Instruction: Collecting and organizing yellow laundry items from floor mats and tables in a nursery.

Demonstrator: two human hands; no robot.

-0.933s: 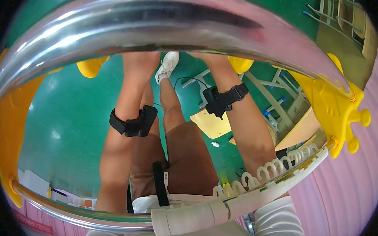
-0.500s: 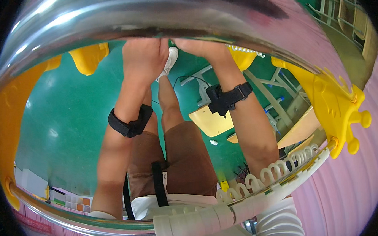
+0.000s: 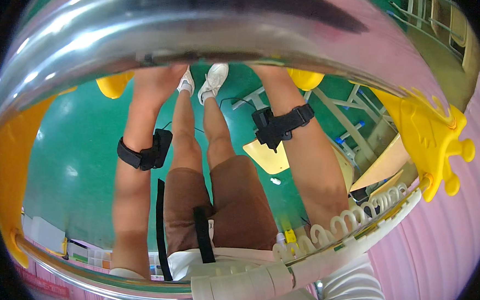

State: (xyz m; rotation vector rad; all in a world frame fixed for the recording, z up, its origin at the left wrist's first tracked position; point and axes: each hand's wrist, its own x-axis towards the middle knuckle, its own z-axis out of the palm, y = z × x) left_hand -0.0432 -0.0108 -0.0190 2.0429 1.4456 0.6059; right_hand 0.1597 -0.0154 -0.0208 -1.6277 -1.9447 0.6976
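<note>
A shiny metal tube [image 3: 203, 35] arches across the upper part of the view, very near. My left hand [image 3: 155, 81] reaches up behind it; the back of the hand shows, while the fingers are hidden. Of my right hand [image 3: 267, 74] only the wrist end appears below the tube, its fingers covered too. Whether either hand holds anything cannot be seen. Black straps with small devices circle both wrists, the left wristband [image 3: 145, 151] and the right wristband [image 3: 281, 124].
Yellow plastic brackets [image 3: 435, 140] join the tube to a lower metal rod [image 3: 106, 278] carrying white rings [image 3: 345, 220]. Beyond are a green floor [image 3: 78, 195], chairs with a pale wooden seat [image 3: 267, 156], a small white bottle [image 3: 275, 181] and pink curtain [image 3: 437, 244].
My left hand has shifted left, away from the right hand, and both have slipped further behind the tube. Both white shoes now show, where one did before.
</note>
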